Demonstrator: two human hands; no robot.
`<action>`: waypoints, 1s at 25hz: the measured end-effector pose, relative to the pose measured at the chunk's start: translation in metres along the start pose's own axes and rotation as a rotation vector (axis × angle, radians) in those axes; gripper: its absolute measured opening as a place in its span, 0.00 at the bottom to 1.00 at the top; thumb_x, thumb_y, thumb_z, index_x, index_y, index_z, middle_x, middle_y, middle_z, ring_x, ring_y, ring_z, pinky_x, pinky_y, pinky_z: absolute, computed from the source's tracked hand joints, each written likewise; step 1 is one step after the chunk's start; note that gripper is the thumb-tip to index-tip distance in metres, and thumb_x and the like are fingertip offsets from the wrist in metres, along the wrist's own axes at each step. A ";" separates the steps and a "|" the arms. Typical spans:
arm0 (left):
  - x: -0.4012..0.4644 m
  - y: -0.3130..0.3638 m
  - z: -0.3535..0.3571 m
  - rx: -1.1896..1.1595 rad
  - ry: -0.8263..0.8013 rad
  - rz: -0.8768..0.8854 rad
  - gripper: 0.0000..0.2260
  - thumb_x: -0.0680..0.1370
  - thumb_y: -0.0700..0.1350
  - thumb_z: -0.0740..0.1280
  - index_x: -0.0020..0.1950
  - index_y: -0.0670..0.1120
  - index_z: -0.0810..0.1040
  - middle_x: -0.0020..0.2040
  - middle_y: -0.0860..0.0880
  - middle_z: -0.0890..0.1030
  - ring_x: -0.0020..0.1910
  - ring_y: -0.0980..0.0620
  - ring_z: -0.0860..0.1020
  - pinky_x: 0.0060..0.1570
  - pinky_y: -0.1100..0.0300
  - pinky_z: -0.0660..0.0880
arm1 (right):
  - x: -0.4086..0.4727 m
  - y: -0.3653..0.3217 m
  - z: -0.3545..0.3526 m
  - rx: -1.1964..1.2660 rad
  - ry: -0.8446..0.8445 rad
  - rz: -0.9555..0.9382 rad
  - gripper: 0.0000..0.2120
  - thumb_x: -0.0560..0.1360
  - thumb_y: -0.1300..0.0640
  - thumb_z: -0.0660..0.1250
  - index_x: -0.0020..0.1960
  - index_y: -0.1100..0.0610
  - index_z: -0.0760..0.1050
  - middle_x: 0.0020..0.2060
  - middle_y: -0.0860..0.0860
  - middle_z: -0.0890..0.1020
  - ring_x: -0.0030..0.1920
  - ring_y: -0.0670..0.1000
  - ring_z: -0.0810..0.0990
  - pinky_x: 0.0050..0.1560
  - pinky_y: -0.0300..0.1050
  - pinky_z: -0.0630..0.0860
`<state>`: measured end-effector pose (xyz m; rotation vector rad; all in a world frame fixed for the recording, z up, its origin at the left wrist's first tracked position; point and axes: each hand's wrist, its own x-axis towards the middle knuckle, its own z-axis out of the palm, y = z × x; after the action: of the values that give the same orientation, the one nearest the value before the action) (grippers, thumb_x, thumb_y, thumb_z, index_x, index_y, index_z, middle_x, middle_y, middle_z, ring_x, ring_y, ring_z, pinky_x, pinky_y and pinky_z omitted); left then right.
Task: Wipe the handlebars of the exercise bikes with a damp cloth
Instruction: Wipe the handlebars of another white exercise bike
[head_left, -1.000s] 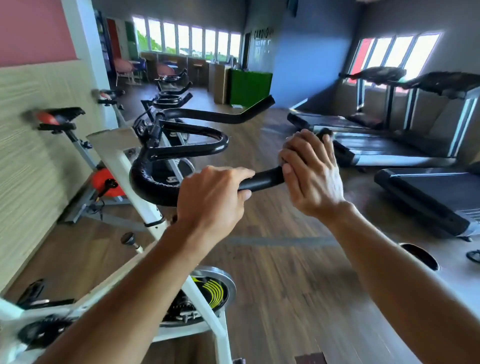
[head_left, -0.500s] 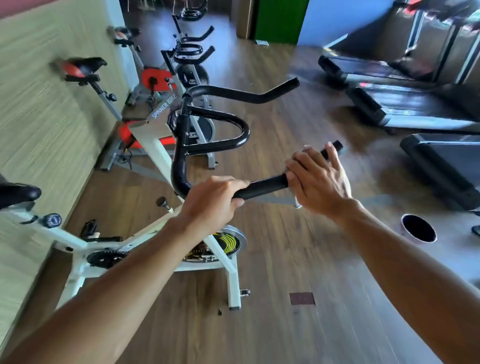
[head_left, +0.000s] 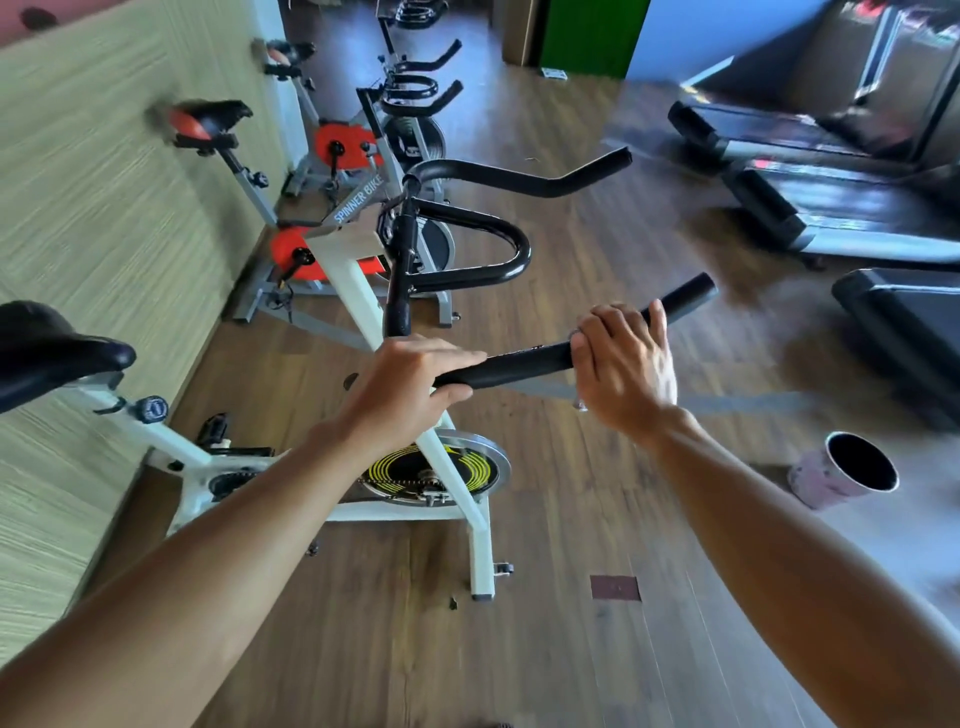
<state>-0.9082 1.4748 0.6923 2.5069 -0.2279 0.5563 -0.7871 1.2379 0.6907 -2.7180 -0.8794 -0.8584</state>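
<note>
A: What has been changed over the last second?

B: The view has been tipped downward, so more of the floor (head_left: 545, 649) and the white bike (head_left: 358, 291) is seen. The left hand (head_left: 402, 387) is kept wrapped round the near bar (head_left: 519, 364) at its bend. The right hand (head_left: 626, 364) is kept curled over the same bar further out, short of the bare tip.

A: And the cloth?

B: None can be seen; a small pale edge shows under the right hand, but whether cloth is held there cannot be told. The stroke along this bar is judged unfinished, and two more bikes are lined up behind.

A: Any containers?

B: One cup (head_left: 852, 470) is stood on the floor to the right, well apart from the bike. Its inside is dark, and its contents cannot be told
</note>
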 end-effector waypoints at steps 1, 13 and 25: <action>0.000 -0.001 -0.001 -0.018 0.010 -0.011 0.21 0.69 0.41 0.78 0.61 0.47 0.82 0.53 0.49 0.84 0.49 0.51 0.81 0.56 0.53 0.77 | -0.002 -0.010 0.003 0.077 0.034 -0.007 0.15 0.81 0.52 0.53 0.51 0.58 0.77 0.51 0.53 0.80 0.55 0.58 0.77 0.68 0.61 0.63; 0.002 0.004 -0.005 -0.131 0.026 -0.133 0.20 0.68 0.40 0.78 0.59 0.48 0.83 0.49 0.49 0.84 0.46 0.55 0.78 0.52 0.58 0.76 | -0.008 -0.035 0.003 0.237 -0.004 -0.107 0.17 0.82 0.51 0.52 0.55 0.57 0.77 0.52 0.53 0.80 0.54 0.57 0.77 0.65 0.59 0.66; -0.002 0.011 -0.007 -0.111 0.050 -0.173 0.19 0.69 0.41 0.78 0.59 0.47 0.83 0.54 0.49 0.84 0.51 0.57 0.79 0.56 0.67 0.71 | -0.006 -0.042 0.002 0.218 0.005 0.083 0.16 0.81 0.51 0.52 0.51 0.56 0.77 0.50 0.53 0.80 0.53 0.58 0.77 0.67 0.63 0.63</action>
<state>-0.9150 1.4698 0.7016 2.3737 -0.0214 0.5198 -0.8141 1.2700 0.6848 -2.5428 -0.8016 -0.7080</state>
